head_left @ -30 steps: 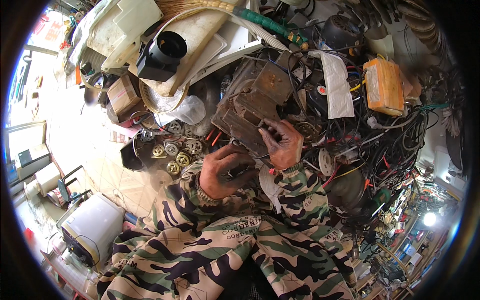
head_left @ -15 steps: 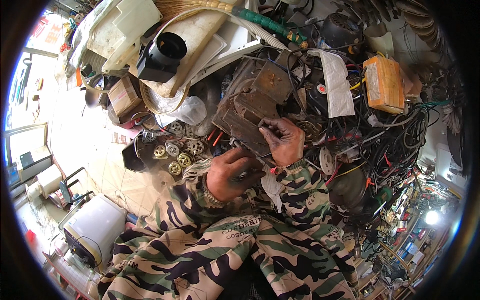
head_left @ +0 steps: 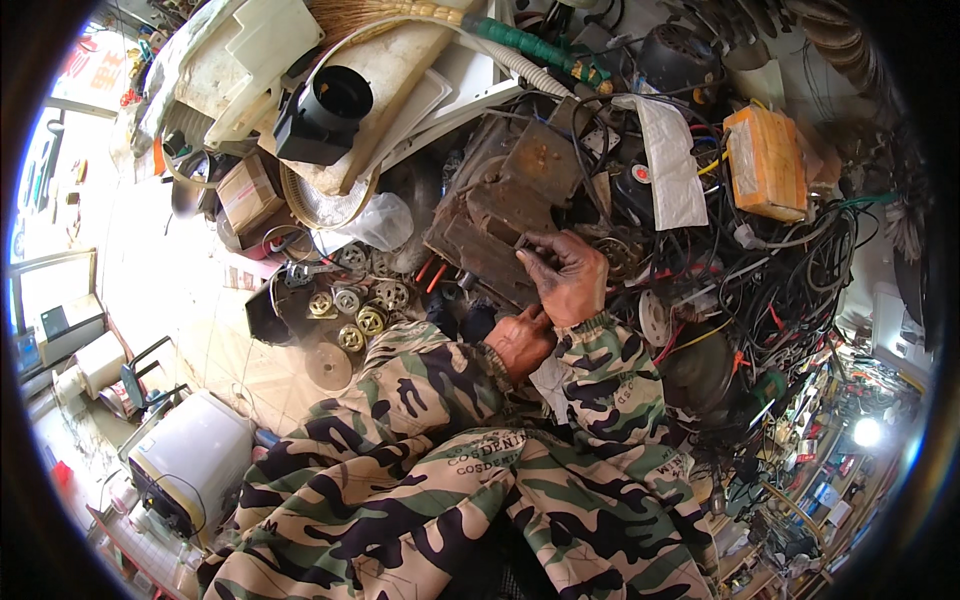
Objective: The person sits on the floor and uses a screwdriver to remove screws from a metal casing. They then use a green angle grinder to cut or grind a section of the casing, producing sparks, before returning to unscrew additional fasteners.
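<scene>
R grip looks pinched, contents unclear, by lower rt edge of rusty metal housing, ctr of view; L grip just below, fingertips hidden, can't tell state. Housing's prob. heavy, stiff; best held by opp. edges.

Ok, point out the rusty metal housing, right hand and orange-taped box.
Rusty metal housing (head_left: 508,208): head view, middle section.
Right hand (head_left: 573,277): head view, middle of hand.
Orange-taped box (head_left: 766,165): head view, broad face.

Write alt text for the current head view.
A person's right hand is over a rusty metal block; the left hand is lower in the picture. Metal wheels, tangled cables and an orange box lie around them.
</scene>
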### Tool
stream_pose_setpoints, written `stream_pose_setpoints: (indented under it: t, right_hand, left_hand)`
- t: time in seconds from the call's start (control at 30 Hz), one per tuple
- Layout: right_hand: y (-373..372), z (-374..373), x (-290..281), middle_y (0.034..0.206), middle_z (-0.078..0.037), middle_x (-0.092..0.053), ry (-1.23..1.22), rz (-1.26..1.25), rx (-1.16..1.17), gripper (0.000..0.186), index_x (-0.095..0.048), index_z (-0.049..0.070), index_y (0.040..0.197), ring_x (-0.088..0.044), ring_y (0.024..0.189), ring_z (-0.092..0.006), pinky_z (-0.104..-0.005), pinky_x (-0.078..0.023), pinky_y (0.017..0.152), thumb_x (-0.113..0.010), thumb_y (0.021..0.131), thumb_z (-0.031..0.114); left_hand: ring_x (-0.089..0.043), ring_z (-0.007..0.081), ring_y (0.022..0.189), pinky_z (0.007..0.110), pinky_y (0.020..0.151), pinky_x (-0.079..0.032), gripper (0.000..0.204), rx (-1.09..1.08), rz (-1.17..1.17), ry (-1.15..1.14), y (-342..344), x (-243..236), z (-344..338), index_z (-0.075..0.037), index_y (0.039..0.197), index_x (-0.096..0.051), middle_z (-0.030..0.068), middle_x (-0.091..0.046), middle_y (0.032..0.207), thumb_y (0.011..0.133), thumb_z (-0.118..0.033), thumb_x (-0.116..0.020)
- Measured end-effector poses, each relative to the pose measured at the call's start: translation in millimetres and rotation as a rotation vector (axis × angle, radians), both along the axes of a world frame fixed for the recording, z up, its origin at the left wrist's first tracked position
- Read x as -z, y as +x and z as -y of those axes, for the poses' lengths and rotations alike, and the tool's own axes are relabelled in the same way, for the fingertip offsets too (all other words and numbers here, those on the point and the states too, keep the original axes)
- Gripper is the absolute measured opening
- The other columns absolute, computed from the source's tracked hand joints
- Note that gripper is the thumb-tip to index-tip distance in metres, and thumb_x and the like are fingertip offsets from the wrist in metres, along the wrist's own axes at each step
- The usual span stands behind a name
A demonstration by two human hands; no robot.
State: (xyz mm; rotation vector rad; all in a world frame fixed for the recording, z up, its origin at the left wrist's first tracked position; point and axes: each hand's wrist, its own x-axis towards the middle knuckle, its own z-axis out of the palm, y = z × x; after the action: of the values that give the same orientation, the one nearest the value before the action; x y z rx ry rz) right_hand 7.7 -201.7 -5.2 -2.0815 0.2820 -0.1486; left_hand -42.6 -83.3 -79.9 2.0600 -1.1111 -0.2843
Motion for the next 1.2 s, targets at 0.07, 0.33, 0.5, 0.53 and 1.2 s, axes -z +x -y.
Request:
stream_pose_setpoints:
  t: [0.07,0.33,0.5,0.53,1.2]
  right_hand:
    - [-2,0,6,0.081,-0.008,-0.068,0.012,0.029,0.013,0.019,-0.071,0.001,0.097,-0.062,0.066,-0.012,-0.0275,-0.049,0.058,-0.076,0.079,0.003]
    - [-2,4,6,0.082,-0.01,-0.067,0.032,0.014,-0.002,0.018,-0.072,0.003,0.096,-0.065,0.068,-0.0176,-0.0318,-0.052,0.058,-0.076,0.079,0.003]
    - [-4,11,6,0.081,-0.011,-0.066,0.024,-0.029,-0.03,0.022,-0.072,0.004,0.099,-0.066,0.067,-0.0198,-0.034,-0.054,0.057,-0.076,0.078,0.003]
    - [-4,11,6,0.081,-0.011,-0.066,0.022,-0.035,-0.031,0.022,-0.072,0.004,0.1,-0.065,0.067,-0.0197,-0.0342,-0.054,0.057,-0.076,0.078,0.004]
    - [-7,6,8,0.087,-0.014,-0.067,-0.017,-0.001,0.017,0.021,-0.071,0.004,0.102,-0.068,0.071,-0.0251,-0.0388,-0.056,0.059,-0.074,0.083,0.011]
  left_hand:
    - [-0.061,0.0342,0.1,0.04,0.076,-0.056,0.031,0.034,-0.046,-0.012,4,-4,-2,-0.001,0.103,-0.067,0.0168,-0.061,0.11,0.073,-0.01,-0.064]
    - [-0.069,0.0249,0.078,0.035,0.071,-0.054,0.038,-0.589,-0.644,0.076,58,-40,-90,0.007,0.101,-0.064,0.0184,-0.07,0.087,0.085,-0.026,-0.073]
    - [-0.067,0.0251,0.076,0.036,0.069,-0.052,0.044,-0.529,-0.548,-0.079,67,3,-88,0.006,0.105,-0.065,0.0172,-0.071,0.087,0.086,-0.033,-0.071]
    - [-0.068,0.0256,0.08,0.036,0.073,-0.052,0.044,-0.527,-0.611,-0.028,69,3,-87,0.005,0.106,-0.065,0.0171,-0.071,0.09,0.086,-0.034,-0.07]
    - [-0.052,0.0125,0.057,0.028,0.051,-0.041,0.032,-1.077,-0.975,-0.527,110,46,-133,0.0,0.086,-0.063,0.0022,-0.057,0.067,0.092,-0.032,-0.066]
